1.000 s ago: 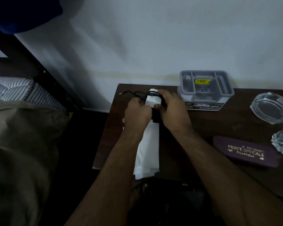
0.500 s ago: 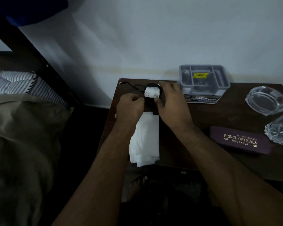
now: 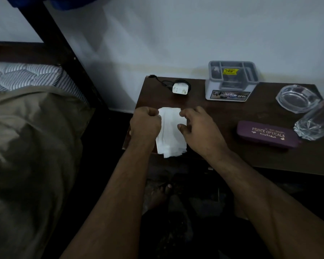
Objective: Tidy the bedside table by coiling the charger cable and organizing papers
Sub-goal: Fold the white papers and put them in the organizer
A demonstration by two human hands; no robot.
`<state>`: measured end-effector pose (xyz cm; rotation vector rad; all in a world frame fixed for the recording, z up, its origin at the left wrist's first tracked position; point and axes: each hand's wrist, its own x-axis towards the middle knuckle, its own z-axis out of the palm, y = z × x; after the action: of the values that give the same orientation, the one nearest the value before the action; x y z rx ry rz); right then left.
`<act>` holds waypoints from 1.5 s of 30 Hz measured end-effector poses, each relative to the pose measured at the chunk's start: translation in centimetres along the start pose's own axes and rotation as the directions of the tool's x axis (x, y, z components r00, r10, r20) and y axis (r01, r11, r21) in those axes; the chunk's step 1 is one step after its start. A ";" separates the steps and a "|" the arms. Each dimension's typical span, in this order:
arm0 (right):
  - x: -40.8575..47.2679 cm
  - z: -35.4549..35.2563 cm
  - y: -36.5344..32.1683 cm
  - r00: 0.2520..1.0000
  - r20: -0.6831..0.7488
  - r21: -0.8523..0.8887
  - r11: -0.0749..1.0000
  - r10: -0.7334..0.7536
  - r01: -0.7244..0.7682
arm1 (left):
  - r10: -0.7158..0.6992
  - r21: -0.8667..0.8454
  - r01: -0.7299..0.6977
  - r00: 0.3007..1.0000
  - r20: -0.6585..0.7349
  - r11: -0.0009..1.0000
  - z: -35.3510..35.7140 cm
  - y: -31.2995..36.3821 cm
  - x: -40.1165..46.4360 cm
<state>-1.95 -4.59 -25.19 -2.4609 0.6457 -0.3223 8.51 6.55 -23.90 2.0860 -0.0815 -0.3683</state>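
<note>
The white charger plug (image 3: 180,88) lies at the back left of the dark wooden bedside table (image 3: 213,113), with its black cable (image 3: 165,82) looped behind it and one end trailing toward the table's back left corner. Nearer me, white folded papers (image 3: 171,131) lie at the table's front left, overhanging the front edge. My left hand (image 3: 145,124) is a closed fist at the papers' left edge; whether it pinches them I cannot tell. My right hand (image 3: 198,126) hovers at their right edge with fingers spread and nothing in it.
A grey plastic organiser (image 3: 232,81) stands at the back against the wall. A glass ashtray (image 3: 297,99), a clear tumbler (image 3: 318,120) and a purple spectacle case (image 3: 267,134) occupy the right side. A bed (image 3: 26,128) with a dark frame lies left of the table.
Both hands have let go of the charger and drawn back toward me to the papers. The charger with its looped cable now rests alone at the back left.
</note>
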 end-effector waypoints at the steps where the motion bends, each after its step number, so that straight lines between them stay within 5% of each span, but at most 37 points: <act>1: -0.1 0.1 0.1 1.000 0.022 -0.012 1.000 0.019 -0.019 | -0.001 0.022 0.001 1.000 0.007 1.000 -0.2 -0.2 0.1; 18: 4.9 0.5 1.8 0.955 0.168 -0.106 0.968 0.245 -0.230 | -0.101 0.374 0.024 0.977 0.187 0.927 1.5 0.1 2.6; 28: 4.4 -1.0 3.6 0.913 0.193 -0.082 0.934 0.358 -0.349 | -0.123 0.375 -0.004 0.941 0.314 0.927 3.4 1.4 0.8; 41: 2.5 -3.4 5.1 0.954 -0.192 0.289 0.942 0.231 -0.170 | -0.158 0.225 0.084 0.929 0.336 0.971 4.4 2.6 -1.3; 45: 3.0 -4.5 4.3 0.923 -0.346 0.453 0.892 0.167 0.008 | 0.064 0.229 -0.092 0.990 0.126 0.969 4.3 2.4 -0.1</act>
<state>-2.68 -11.34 -23.80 -1.9333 0.7336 -0.8310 7.33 1.78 -23.86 2.2844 -0.2887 -0.4516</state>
